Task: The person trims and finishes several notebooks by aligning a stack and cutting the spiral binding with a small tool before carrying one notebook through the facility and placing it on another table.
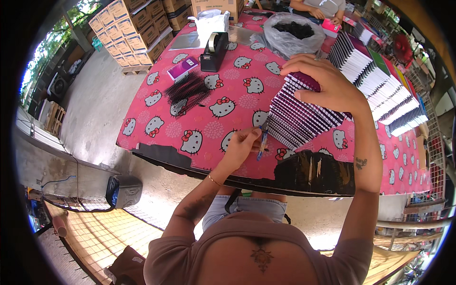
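My left hand [244, 146] is closed round a slim blue tool [262, 145], possibly small pliers; its exact kind I cannot make out. The tool is by the left edge of a stack of spiral-bound notebooks [299, 114] with purple covers, white page edges and dark coils. Over the far end of that stack arches my right hand [327, 80], thumb on the near side and fingers over the far side, gripping the notebooks. Loose black spiral coils [187, 92] lie in a pile to the left, by a small purple-and-white packet [182, 69].
A black tape dispenser [214, 52] and a clear bag of black coils [292, 33] stand farther back on the pink table [156, 116]. Long rows of notebooks [380, 80] are on the right. Across the table a person [320, 9] handles a pink item. Stacked cartons [128, 35] stand at far left.
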`<state>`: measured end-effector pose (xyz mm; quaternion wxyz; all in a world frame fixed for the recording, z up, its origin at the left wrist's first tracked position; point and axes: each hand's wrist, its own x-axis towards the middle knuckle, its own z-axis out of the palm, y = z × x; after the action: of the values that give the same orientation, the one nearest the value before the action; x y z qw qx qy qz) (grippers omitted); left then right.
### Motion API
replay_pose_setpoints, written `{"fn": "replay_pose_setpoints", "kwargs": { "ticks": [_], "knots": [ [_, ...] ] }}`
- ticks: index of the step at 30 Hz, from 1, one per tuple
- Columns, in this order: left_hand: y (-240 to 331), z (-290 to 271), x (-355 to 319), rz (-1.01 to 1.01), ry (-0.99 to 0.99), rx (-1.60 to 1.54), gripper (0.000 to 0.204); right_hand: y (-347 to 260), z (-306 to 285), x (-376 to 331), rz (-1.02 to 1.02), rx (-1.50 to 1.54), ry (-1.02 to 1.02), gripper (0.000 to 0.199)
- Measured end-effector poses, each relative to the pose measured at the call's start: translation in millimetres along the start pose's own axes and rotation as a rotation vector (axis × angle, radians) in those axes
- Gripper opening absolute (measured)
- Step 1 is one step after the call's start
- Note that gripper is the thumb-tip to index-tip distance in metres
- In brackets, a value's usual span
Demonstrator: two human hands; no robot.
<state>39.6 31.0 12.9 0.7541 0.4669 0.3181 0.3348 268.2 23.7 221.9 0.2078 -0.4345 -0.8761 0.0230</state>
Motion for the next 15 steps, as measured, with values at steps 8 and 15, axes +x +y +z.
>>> {"fn": "replay_pose_setpoints", "kwargs": {
  "ticks": [8, 15],
  "knots": [
    [0.4, -11.0, 6.9, -0.034, -0.011, 0.067, 0.037, 1.7, 1.0, 0.9, 0.002, 0.000, -0.006, 0.040],
    [-1.4, -3.8, 6.6, -0.078, 0.008, -0.080, 0.034, -0.6, -2.7, 1.3, 0.046, 0.018, -0.068, 0.042]
  ]
}}
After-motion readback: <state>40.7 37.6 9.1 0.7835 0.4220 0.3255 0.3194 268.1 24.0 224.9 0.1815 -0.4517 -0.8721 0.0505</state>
